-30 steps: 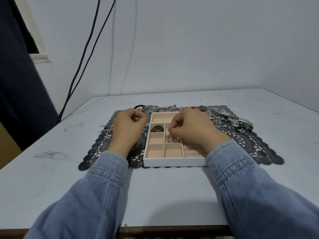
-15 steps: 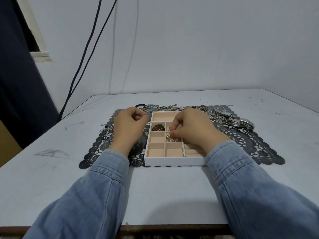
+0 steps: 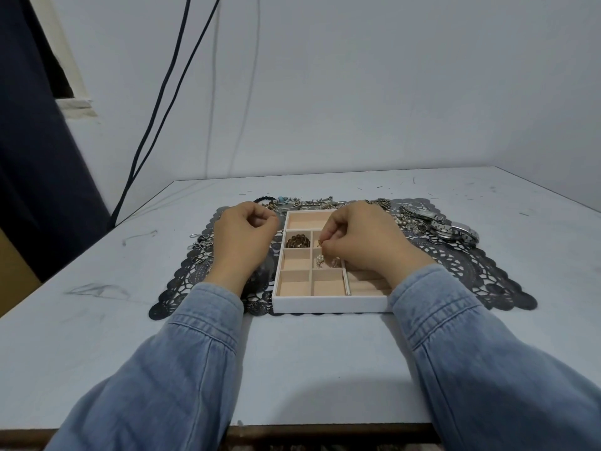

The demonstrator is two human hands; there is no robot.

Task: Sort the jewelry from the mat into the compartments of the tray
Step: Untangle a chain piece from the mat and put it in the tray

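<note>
The right hand (image 3: 361, 242) pinched a small gold piece (image 3: 320, 244) between thumb and fingertips, the other fingers curled, over the tray's (image 3: 328, 305) second row from the far edge, in the cell just right of the one holding a brown beaded piece (image 3: 297, 241). Whether the gold piece touched the cell floor could not be told. In the cell next nearer, just under the fingertips, lay a few pearl pieces (image 3: 320, 262). The wide far cell, the two near cells and the cell left of the pearls showed only their peach lining. The left hand (image 3: 244, 242) lay clenched on the mat (image 3: 471, 275) just beside the tray's left wall, with nothing showing in it. The tray sat in the mat's middle, its front wall at the mat's near edge. Watches (image 3: 455, 231) lay at the mat's far right corner, chains and bracelets (image 3: 292, 201) along its far edge, and wire rings (image 3: 200, 249) at its left edge. The mat lay on a white table (image 3: 130, 336), both denim sleeves (image 3: 182, 369) reaching in from the near edge. Two dark cables (image 3: 156, 125) hung down the wall behind the far left corner.
</note>
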